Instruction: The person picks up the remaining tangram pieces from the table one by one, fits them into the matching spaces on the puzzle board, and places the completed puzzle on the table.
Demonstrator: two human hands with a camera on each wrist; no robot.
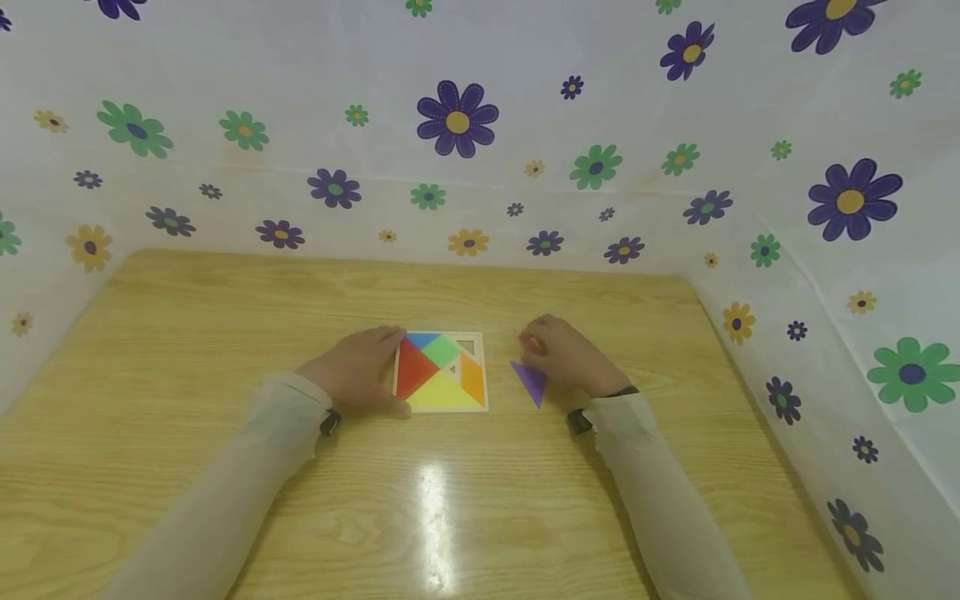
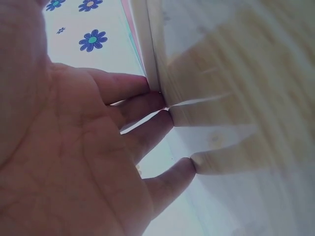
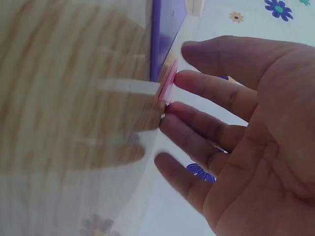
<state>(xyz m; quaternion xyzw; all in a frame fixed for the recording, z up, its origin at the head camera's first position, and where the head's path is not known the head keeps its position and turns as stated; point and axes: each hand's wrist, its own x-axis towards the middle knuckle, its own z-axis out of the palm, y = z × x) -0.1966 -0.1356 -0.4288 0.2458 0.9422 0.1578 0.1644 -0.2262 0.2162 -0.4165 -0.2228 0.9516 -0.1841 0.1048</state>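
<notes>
A white-framed tangram tray lies on the table, holding red, blue, green, yellow and orange pieces, with bare triangular recesses at its upper right and near its centre. My left hand rests along the tray's left side, index finger by the top corner and thumb by the bottom one. In the left wrist view its fingertips touch the tabletop and the tray's edge. Right of the tray, my right hand touches a small pink triangle with the index fingertip; the thumb is apart from it. A purple triangle lies beside this hand.
The glossy wooden table reflects light at the front. A white flower-printed cloth rises along its back and sides. Dark bands sit at both wrists, below light sleeves.
</notes>
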